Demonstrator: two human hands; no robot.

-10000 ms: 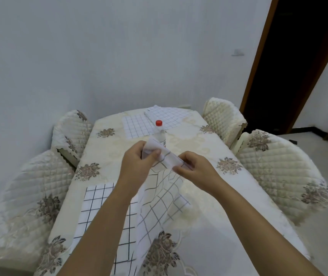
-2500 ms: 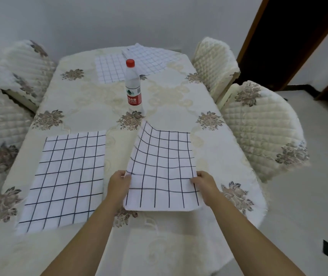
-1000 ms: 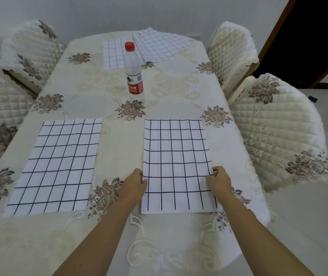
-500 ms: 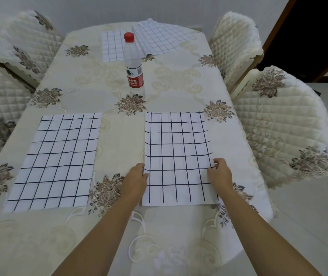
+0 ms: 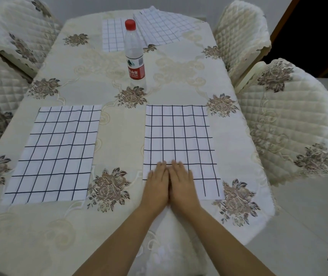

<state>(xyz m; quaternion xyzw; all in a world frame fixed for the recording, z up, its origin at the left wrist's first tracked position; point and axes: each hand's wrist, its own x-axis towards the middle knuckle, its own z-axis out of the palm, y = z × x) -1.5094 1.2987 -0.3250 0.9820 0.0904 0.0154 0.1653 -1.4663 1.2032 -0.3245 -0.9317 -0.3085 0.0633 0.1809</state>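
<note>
A white placemat with a black grid [image 5: 179, 134] lies flat on the near right of the table. My left hand [image 5: 157, 185] and my right hand [image 5: 182, 184] rest side by side, palms down and fingers straight, on its near middle part. A second grid placemat [image 5: 53, 154] lies flat on the near left. The table [image 5: 119, 124] is covered with a cream cloth with brown flowers.
A clear water bottle with a red cap and red label [image 5: 134, 56] stands in the middle of the table. Two more grid mats [image 5: 159, 26] lie at the far end, partly overlapping. Quilted chairs [image 5: 286, 120] stand on both sides. A dark doorway is at the upper right.
Both hands left the side edges of the right placemat and came together at its near middle, now pressing flat. Earlier the mat was unfolded and laid down.
</note>
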